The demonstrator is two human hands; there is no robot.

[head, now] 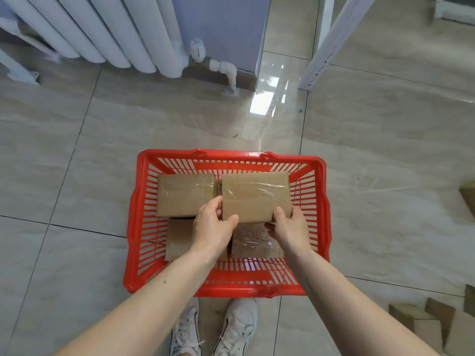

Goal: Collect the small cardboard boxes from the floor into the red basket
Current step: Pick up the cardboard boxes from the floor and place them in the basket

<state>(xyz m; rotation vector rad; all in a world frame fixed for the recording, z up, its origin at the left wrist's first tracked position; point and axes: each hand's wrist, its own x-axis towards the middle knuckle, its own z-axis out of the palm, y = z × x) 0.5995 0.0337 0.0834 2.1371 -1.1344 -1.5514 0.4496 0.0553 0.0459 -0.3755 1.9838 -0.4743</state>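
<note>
Two hands on one taped cardboard box [255,196], held over the far right part of the red basket [133,201]. Left hand [214,227] pinches its near left corner, thumb on the top face, fingers curled round the left edge. Right hand [289,224] grips the near right corner, fingers curled over the near edge. Box sits roughly level, tape strip across the top. Second box [185,195] lies just beside it on the left, inside the basket, resting on a lower box [178,238]. Another wrapped box [257,242] lies at the basket's near right, under the held one. Basket stands on the tiled floor [77,163], just beyond the person's white sneakers [239,327]. More cardboard boxes [421,322] on the floor at near right, partly cut off by the frame. White radiator [102,29] at the far left wall.
</note>
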